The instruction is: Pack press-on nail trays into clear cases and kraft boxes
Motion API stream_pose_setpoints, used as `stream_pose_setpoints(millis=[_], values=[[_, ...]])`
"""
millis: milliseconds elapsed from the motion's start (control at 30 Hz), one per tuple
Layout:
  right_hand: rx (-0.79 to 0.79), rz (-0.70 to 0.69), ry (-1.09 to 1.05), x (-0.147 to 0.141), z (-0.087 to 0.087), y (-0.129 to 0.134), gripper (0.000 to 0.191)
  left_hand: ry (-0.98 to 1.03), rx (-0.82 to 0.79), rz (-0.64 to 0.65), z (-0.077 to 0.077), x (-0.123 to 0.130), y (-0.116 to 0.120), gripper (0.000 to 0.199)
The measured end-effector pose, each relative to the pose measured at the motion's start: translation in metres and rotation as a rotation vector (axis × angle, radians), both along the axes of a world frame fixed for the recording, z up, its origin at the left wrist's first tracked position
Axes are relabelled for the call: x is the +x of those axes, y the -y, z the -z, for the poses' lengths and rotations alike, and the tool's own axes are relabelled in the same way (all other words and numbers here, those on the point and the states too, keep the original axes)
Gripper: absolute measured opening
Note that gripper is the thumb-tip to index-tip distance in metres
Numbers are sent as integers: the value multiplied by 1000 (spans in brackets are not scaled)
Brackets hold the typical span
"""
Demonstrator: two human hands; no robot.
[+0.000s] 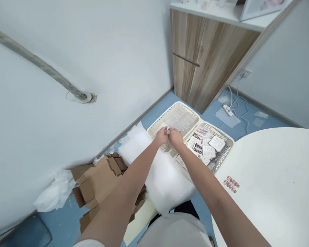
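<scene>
Both arms reach forward over the near part of a cream basket (pixel 154 124) that holds flat clear plastic pieces (pixel 183 120). My left hand (pixel 161 136) is closed, its fingertips pinched together. Close beside it, my right hand (pixel 175 138) is closed too, its fingertips almost meeting those of the left. Whatever lies between the fingers is too small and hidden to name. To the right, a second perforated basket (pixel 228 149) contains several white printed cards (pixel 209 151), some with rows of press-on nails (pixel 197 148).
A white round table (pixel 273 178) stands at right, with a set of pinkish press-on nails (pixel 231 184) on it. White foam wrap (pixel 164 181) lies below the baskets. Flattened cardboard (pixel 100 181) is at left. A wood-grain cabinet (pixel 208 48) and a power strip (pixel 228 110) are behind.
</scene>
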State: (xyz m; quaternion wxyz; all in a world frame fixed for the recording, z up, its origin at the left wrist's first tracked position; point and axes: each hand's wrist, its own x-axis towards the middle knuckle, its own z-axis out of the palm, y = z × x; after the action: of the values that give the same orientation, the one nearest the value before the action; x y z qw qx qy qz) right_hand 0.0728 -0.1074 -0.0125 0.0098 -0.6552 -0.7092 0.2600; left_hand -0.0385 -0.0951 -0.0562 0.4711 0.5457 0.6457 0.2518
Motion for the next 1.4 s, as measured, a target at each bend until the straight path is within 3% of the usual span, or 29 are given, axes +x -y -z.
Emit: stream_pose_setpoints(millis=[67,167,267,400,533,600,700,833,967,1067,1167,1400], values=[[-24,-38,13,1,2,3,28,10,-79,-73,4,1,7,50],[-54,-96,-1,3,6,4,37,67,-122,-82,8,1,10,53],[-29,-85,-97,2,8,3,43,157,-130,-92,2,0,11,64],[123,-12,-398,6,-4,10,43,308,-85,-116,-28,-10,20,78],[297,78,-648,20,-36,35,40,538,-32,-70,-74,-24,43,78],[341,190,-698,27,-55,57,42,631,10,-27,-97,-29,60,78],[224,319,-891,35,-78,98,47,745,37,58,-126,-29,93,79],[94,396,-1138,43,-100,163,51,797,29,142,-148,-21,145,79],[178,556,-1195,56,-115,235,50,795,7,165,-150,-9,200,72],[226,696,-1177,67,-121,290,49,692,-41,194,-147,6,236,55],[243,814,-1174,77,-122,340,48,596,-77,295,-147,29,268,43],[334,1042,-1215,103,-121,420,44,605,-212,493,-148,86,315,39]])
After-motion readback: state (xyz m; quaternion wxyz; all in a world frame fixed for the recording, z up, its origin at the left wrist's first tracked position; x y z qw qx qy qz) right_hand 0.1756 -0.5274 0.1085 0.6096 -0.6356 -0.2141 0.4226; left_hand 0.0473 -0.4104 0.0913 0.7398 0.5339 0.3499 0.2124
